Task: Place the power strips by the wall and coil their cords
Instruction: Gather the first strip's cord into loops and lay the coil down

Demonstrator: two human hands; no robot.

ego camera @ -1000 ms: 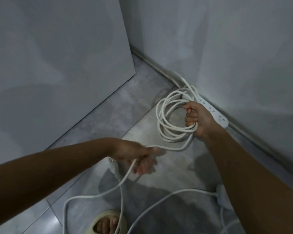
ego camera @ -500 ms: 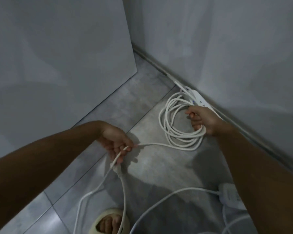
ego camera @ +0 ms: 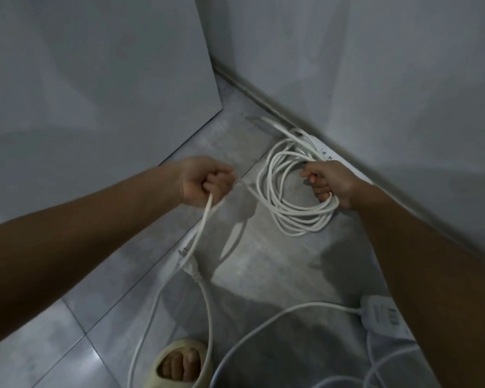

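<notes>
Right hand (ego camera: 329, 183) fisted around coiled cord (ego camera: 289, 197) (by wall strip), left hand (ego camera: 205, 182) closed on loose cord (ego camera: 200, 231)

The cords (ego camera: 291, 217) and both power strips (ego camera: 381, 315) are white; the floor (ego camera: 263, 275) is mottled grey tile, the sandal (ego camera: 177, 359) cream.

No readable text, labels or brands anywhere; markings on the power strip (ego camera: 381, 315) beside the right forearm are too blurred to make out.
</notes>
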